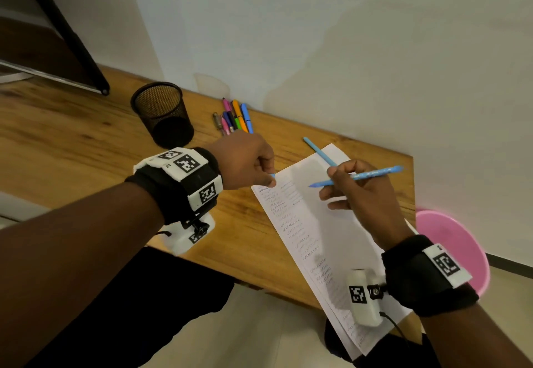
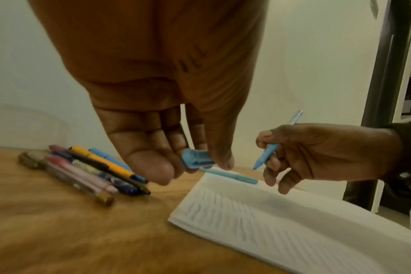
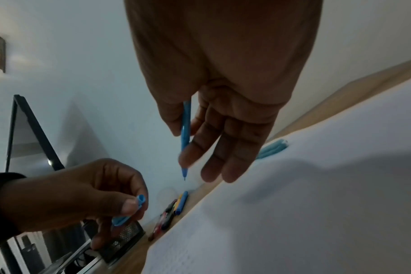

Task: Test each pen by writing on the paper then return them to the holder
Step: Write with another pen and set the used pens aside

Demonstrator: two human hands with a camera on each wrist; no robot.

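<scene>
**A:** What are the hands doing?

**B:** The right hand pinches an uncapped blue pen between thumb and fingers. The pen is held in the air above the sheet of paper, its tip pointing left toward the other hand and not touching the page. The left hand hovers at the paper's top left corner, fingers curled, pinching a small blue pen cap between thumb and fingertips.

**A:** Where is the paper?

**B:** It lies at a slant on a wooden table, its near end hanging over the table's front edge. Rows of wavy test scribbles run down its left side.

**A:** And the other pens?

**B:** A second light blue pen lies across the paper's far corner, just behind the right hand. A cluster of pens, pink, orange, blue, green and dark ones, lies side by side on the table near the wall, beyond the left hand.

**A:** The holder?

**B:** A black mesh cup stands upright on the table, left of the cluster. No pens show in it.

**A:** Anything else?

**B:** A pink plastic basin sits lower down, past the table's right end.
</scene>
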